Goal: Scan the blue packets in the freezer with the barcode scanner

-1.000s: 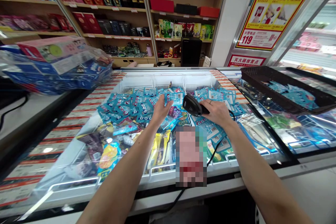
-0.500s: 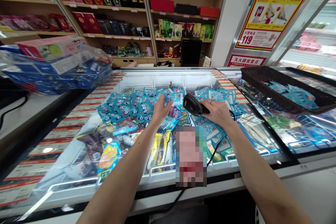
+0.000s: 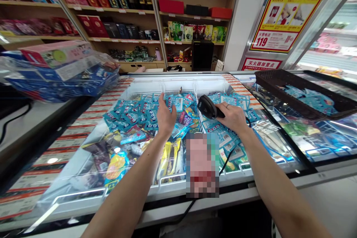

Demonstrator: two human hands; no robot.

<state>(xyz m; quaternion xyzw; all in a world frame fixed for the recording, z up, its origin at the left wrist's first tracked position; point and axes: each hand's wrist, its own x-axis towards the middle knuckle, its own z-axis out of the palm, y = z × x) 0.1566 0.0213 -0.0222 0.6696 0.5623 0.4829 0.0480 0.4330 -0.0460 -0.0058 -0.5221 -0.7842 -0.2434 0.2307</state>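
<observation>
Drifting left mid-frame, the left hand [image 3: 166, 118], thumb spread, hold unclear, bared blue packets [image 3: 189, 98] beside the scanner [image 3: 207, 107] the right hand [image 3: 232, 117] clasped.

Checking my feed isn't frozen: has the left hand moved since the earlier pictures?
Yes. The left hand has moved to the left, farther from the white wire divider between the packets.
</observation>
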